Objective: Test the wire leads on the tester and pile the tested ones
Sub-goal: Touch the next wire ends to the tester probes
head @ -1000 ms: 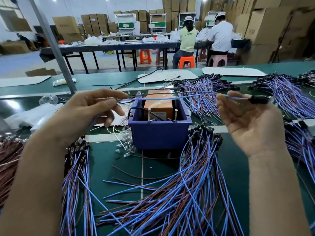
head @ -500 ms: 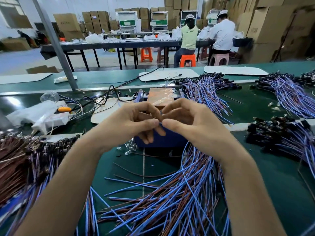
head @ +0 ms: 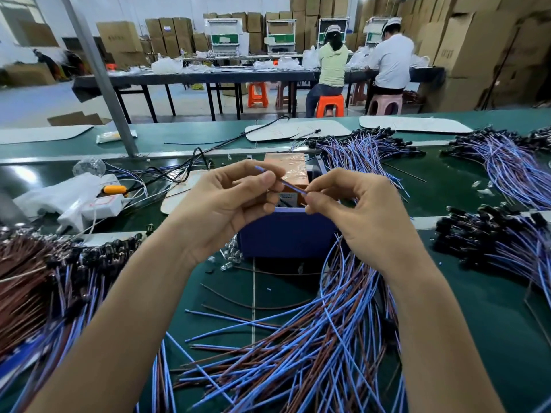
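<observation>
The wire lead (head: 283,182) hangs in the air just above the tester (head: 286,234), with a short blue stretch spanning the gap between the hands. The left hand (head: 226,204) pinches it near the free tip between thumb and forefinger. The right hand (head: 357,216) pinches it slightly lower, and the lead's remainder is hidden behind that hand. Each grip is closed tight on the thin wire, probably to steady the end and aim it at the tester's contacts, which the hands cover. The loose leads (head: 298,362) fan across the table (head: 477,323) within easy reach. The left bundle (head: 38,278) and right bundle (head: 492,242) flank them; I cannot tell which is the tested pile.
</observation>
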The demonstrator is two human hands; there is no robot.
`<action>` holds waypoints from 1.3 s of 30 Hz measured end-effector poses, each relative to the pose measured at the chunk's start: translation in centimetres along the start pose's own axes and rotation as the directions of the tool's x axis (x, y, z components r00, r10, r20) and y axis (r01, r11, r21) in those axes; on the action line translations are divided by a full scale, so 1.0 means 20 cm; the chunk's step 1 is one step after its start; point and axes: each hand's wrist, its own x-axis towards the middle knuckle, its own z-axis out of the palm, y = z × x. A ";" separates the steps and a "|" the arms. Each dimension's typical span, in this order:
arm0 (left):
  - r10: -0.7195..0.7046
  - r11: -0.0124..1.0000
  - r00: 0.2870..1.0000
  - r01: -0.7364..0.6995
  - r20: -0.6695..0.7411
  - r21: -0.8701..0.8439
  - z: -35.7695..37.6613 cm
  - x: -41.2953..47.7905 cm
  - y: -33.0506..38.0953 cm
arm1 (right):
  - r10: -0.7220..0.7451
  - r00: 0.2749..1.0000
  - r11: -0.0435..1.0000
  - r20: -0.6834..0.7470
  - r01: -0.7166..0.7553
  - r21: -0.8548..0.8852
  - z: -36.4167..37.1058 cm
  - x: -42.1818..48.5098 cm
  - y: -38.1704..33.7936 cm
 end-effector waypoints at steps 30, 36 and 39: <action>-0.038 0.922 0.965 -0.066 0.258 0.382 0.00 -0.03 -0.01 | 0.207 0.844 0.967 0.495 -0.255 0.029 -0.01 -0.04 0.00; -0.044 0.941 0.998 0.030 0.036 0.336 0.01 0.00 -0.09 | 0.290 0.828 0.901 0.479 -0.405 0.155 0.04 -0.02 0.04; -0.067 0.933 0.997 0.072 -0.028 0.354 0.02 0.02 -0.13 | 0.319 0.823 0.902 0.471 -0.416 0.115 0.06 -0.02 0.07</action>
